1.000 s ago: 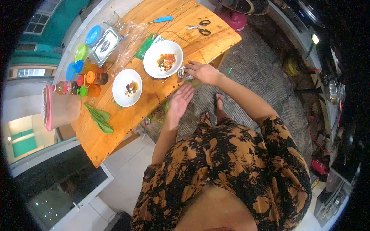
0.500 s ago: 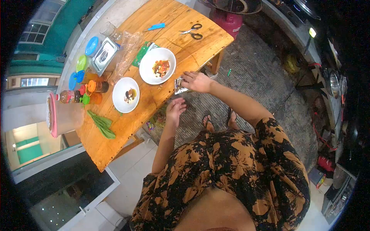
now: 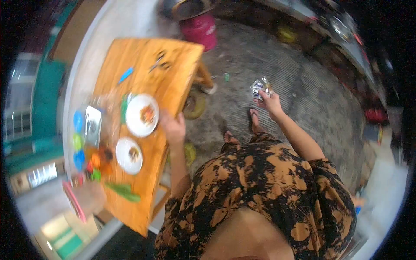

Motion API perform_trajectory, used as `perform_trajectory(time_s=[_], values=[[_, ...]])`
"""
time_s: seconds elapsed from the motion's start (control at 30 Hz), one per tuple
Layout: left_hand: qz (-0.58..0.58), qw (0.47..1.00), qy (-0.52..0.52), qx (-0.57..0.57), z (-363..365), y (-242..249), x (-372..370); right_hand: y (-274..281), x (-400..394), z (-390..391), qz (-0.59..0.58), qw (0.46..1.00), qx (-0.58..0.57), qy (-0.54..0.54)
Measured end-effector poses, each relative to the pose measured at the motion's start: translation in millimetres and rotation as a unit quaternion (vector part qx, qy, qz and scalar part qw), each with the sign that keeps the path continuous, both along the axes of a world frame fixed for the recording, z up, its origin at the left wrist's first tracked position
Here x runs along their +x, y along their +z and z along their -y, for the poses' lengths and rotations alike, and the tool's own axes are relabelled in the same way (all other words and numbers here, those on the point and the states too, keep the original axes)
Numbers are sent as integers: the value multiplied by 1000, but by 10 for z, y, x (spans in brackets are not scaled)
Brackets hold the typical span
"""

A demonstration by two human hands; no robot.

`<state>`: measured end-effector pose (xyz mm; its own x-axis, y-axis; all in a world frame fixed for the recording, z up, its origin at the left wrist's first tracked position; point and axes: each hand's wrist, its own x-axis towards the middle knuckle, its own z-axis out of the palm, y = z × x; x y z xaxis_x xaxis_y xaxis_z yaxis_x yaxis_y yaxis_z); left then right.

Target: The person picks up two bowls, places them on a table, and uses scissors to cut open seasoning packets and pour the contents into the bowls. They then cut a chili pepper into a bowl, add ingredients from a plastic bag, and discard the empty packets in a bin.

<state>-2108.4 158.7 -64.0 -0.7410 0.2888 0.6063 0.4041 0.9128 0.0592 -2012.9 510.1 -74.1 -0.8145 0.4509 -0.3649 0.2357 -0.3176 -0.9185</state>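
Observation:
Out over the floor, my right hand (image 3: pixel 271 104) is closed on crumpled silvery sachets (image 3: pixel 259 88), their shiny ends sticking out past the fingers. My left hand (image 3: pixel 174 127) is at the long edge of the wooden table (image 3: pixel 173 86), smeared by motion, so its fingers do not show clearly. Just beside it stands a white bowl (image 3: pixel 132 113) with chopped red and orange food (image 3: pixel 148 114) inside. A smaller white bowl (image 3: pixel 122 149), nearer the table's lower end, holds a little dark and yellowish food.
Scissors (image 3: pixel 159 62) and a blue-handled tool (image 3: pixel 125 75) lie on the table's far part. Along the wall side are a metal container (image 3: pixel 93 125), sauce bottles (image 3: pixel 100 161) and green leaves (image 3: pixel 123 191). A pink gas cylinder (image 3: pixel 199 32) stands beyond the table.
My right hand has swung right, away from the table, carrying the sachets. My left hand has come up to the table edge beside the larger bowl. The view has turned to the right.

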Motion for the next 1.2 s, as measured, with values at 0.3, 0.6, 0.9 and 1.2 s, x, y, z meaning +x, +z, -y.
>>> perform_trajectory(time_s=[0.3, 0.6, 0.9, 1.2], values=[[8, 998, 46, -35, -857, 268, 366, -126, 1241, -2000, -4, 952, -184, -246], [-36, 999, -5, 31, -2279, 864, -318, 371, 403, -3326, 0, 935, -289, -203], [196, 772, -542, 269, -5768, 819, -138, 622, 309, -3381, -74, 928, -273, -241], [175, 613, -758, 134, -7792, 731, 342, 516, 710, -4564, -218, 829, -359, -371]])
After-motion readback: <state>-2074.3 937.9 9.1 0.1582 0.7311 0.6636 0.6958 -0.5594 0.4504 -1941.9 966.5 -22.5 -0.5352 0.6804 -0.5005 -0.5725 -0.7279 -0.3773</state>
